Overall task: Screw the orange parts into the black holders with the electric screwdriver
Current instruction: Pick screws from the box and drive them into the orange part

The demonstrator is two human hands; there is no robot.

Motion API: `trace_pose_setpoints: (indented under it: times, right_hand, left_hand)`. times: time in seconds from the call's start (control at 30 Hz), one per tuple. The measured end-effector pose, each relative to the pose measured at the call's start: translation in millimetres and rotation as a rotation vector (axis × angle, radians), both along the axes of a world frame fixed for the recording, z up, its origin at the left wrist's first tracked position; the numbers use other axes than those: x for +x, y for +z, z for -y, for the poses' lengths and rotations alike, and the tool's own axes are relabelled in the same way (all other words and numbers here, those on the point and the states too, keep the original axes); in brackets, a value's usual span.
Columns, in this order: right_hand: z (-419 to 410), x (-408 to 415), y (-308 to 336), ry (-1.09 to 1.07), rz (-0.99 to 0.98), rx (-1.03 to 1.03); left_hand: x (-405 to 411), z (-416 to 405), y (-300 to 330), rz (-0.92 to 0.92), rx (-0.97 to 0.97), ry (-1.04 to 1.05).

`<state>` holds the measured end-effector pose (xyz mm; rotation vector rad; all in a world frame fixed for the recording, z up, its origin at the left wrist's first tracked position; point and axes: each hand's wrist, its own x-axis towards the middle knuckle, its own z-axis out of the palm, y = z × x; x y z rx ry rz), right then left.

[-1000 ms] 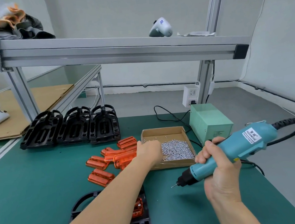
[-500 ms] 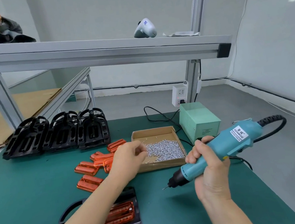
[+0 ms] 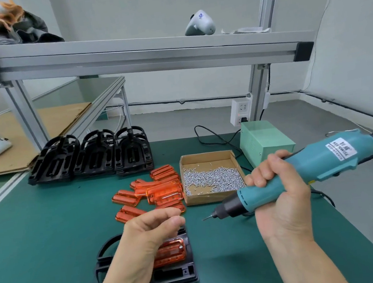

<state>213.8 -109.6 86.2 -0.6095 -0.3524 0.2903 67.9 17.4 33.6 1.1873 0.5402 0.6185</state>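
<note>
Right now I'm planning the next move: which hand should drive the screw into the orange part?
Right. The right hand already grips the electric screwdriver, tip aimed toward the orange part; the left hand has its fingers curled above it.

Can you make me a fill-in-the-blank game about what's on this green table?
1. The right hand grips a ____ electric screwdriver.
2. The cardboard box holds a pile of small silver ____.
3. An orange part sits in the black holder right below the ____ hand.
4. Spare black holders stand in a row behind the loose ____ parts.

Missing words: blue; screws; left; orange
</note>
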Motion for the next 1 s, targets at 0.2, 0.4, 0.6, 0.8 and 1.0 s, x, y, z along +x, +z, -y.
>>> trace_pose_setpoints:
  times: [0.2,0.4,0.6,0.8,1.0]
  right_hand:
    - [5,-18,9,0.057,0.026,0.033]
    - [2,-34,15,0.094,0.034,0.033]
    - [4,-42,18,0.119,0.054,0.035]
    - [5,-46,20,0.130,0.072,0.031]
    - [5,-48,21,0.127,0.098,0.020]
  left_hand:
    - [-19,18,-8,0.062,-0.119,0.012]
    - [-25,28,-11,0.091,-0.081,0.016]
    - [-30,35,-6,0.104,0.003,-0.027]
    - [-33,38,-6,0.109,-0.008,-0.018]
    - [-34,38,-5,0.123,-0.011,-0.018]
